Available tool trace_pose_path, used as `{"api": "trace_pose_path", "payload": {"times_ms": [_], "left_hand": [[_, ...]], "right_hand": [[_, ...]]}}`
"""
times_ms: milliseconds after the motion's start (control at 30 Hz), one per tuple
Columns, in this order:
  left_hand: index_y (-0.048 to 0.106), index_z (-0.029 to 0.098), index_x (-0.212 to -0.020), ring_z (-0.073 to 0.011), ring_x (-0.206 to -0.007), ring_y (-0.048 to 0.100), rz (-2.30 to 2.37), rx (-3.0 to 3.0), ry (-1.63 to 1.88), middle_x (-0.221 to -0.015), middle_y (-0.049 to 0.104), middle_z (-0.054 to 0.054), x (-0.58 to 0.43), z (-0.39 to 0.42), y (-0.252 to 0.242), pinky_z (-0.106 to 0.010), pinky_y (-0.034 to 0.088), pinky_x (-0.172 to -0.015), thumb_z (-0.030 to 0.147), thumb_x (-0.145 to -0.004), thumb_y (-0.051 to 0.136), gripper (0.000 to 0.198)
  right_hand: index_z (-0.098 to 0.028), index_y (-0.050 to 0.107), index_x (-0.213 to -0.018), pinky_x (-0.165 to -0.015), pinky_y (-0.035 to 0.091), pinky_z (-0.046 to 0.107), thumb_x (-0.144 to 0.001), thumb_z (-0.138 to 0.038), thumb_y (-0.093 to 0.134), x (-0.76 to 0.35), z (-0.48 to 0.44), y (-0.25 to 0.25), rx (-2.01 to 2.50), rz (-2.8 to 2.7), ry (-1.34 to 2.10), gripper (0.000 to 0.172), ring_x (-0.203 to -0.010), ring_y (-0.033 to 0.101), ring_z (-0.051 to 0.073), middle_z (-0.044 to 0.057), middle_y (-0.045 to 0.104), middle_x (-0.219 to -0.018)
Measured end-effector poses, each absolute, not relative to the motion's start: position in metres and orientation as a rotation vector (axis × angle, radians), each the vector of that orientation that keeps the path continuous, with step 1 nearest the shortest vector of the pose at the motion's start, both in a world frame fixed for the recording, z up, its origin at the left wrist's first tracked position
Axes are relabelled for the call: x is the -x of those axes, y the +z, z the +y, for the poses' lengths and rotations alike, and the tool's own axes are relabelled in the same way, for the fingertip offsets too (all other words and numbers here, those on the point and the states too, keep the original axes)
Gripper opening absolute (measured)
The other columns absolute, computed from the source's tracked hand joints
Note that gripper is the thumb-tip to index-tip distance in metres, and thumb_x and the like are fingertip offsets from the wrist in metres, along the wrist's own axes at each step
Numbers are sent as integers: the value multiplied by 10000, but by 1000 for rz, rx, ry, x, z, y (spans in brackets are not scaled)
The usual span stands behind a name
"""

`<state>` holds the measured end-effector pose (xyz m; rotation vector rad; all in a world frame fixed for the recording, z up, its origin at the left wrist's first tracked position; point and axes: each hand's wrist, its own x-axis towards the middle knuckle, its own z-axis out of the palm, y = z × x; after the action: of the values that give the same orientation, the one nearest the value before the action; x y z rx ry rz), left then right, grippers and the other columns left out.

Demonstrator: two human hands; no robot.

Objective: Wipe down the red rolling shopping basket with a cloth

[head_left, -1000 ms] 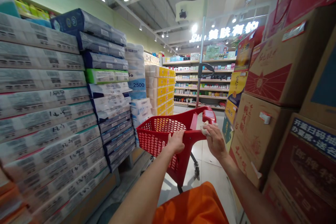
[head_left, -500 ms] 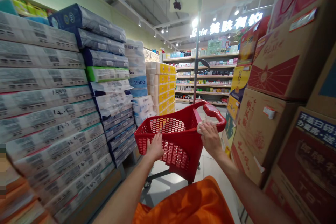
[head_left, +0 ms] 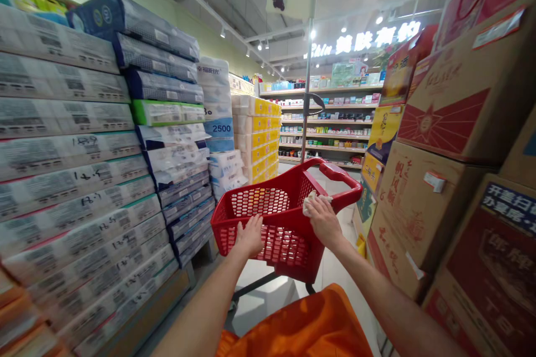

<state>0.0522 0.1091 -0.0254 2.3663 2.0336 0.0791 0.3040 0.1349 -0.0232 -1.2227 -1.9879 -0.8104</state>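
Observation:
A red plastic shopping cart basket (head_left: 268, 237) with a perforated wall stands in the aisle in front of me. My left hand (head_left: 250, 236) grips its near rim with the fingers curled over the edge. My right hand (head_left: 322, 221) presses a crumpled white cloth (head_left: 311, 199) against the right rim, just below the curved red handle (head_left: 341, 178). A thin pole (head_left: 306, 95) rises from the cart with a pale flag (head_left: 290, 0) at its top.
Stacked tissue and paper packs (head_left: 84, 150) wall the left side. Cardboard boxes (head_left: 444, 139) pile up close on the right. Stocked shelves (head_left: 330, 128) close the far end. My orange garment (head_left: 305, 326) fills the bottom.
The cart has turned, swinging its handle from the middle over to the right. My left hand slid along the near rim, and my right hand with the cloth moved left along the right rim.

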Motion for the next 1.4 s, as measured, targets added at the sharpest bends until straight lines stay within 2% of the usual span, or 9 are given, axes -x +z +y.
{"api": "trace_pose_path", "payload": {"times_ms": [133, 333, 433, 533, 700, 900, 1067, 1233, 1400], "left_hand": [[195, 128, -1367, -222, -1325, 178, 2145, -2317, 128, -1451, 190, -94, -45, 118, -23, -532, 149, -1051, 145, -677, 405, 721], [185, 171, -1366, -241, -1338, 114, 2132, -2187, 37, -1469, 118, -74, -32, 121, -25, -584, 204, -1010, 97, -634, 448, 782], [158, 188, -1371, -227, -1342, 92, 2099, -2163, 74, -1475, 89, -63, -29, 115, -29, -573, 228, -1005, 89, -623, 455, 811], [149, 186, -1372, -213, -1343, 83, 2072, -2179, 97, -1475, 92, -58, -26, 107, -32, -569, 206, -1016, 81, -624, 445, 812], [148, 194, -1373, -209, -1346, 67, 2068, -2178, 71, -1476, 80, -49, -18, 92, -31, -580, 198, -1013, 69, -626, 428, 808], [160, 159, -1370, -211, -1345, 82, 2102, -2114, 87, -1473, 92, -72, -4, 83, -27, -566, 209, -1015, 67, -621, 432, 802], [186, 175, -1364, -213, -1344, 92, 2126, -2117, 110, -1469, 121, -72, 11, 80, -31, -568, 195, -1018, 71, -622, 433, 789], [171, 186, -1370, -205, -1345, 80, 2147, -2132, 122, -1472, 102, -54, 17, 78, -38, -568, 170, -1027, 84, -611, 430, 809], [165, 163, -1373, -190, -1346, 73, 2176, -2158, 84, -1471, 91, -48, 15, 77, -38, -548, 160, -1038, 88, -610, 423, 810]], "right_hand": [[-88, 573, -1102, -1003, 257, 420, -787, -120, 382, -321, 148, -19, 1392, -1816, -840, 370, -1151, 422, 256, 146, 553, -1177], [-137, 584, -1106, -1018, 244, 376, -794, -93, 385, -300, 165, -27, 1289, -2068, -801, 372, -1159, 430, 225, 85, 560, -1192], [-116, 572, -1119, -1014, 243, 387, -802, -93, 382, -294, 173, -28, 1348, -2001, -785, 370, -1163, 425, 231, 107, 547, -1205], [-96, 570, -1112, -1007, 243, 414, -805, -113, 390, -288, 173, -32, 1421, -1898, -772, 357, -1165, 420, 249, 139, 543, -1199], [-144, 578, -1115, -1017, 228, 389, -779, -73, 388, -265, 159, -44, 1217, -2142, -743, 392, -1192, 396, 229, 89, 534, -1225], [-108, 558, -1120, -1000, 225, 432, -787, -155, 432, -271, 162, -22, 1437, -1914, -766, 359, -1163, 403, 276, 136, 519, -1223], [-172, 567, -1084, -1007, 206, 381, -784, -122, 444, -253, 157, -19, 1280, -2115, -776, 328, -1125, 427, 234, 70, 558, -1167], [-184, 580, -995, -963, 237, 434, -811, -135, 426, -273, 164, -5, 1382, -2020, -839, 245, -1043, 458, 247, 96, 572, -1096], [-168, 577, -1040, -964, 275, 427, -812, -125, 419, -286, 171, -14, 1389, -1890, -844, 280, -1143, 395, 260, 100, 538, -1175]]}}
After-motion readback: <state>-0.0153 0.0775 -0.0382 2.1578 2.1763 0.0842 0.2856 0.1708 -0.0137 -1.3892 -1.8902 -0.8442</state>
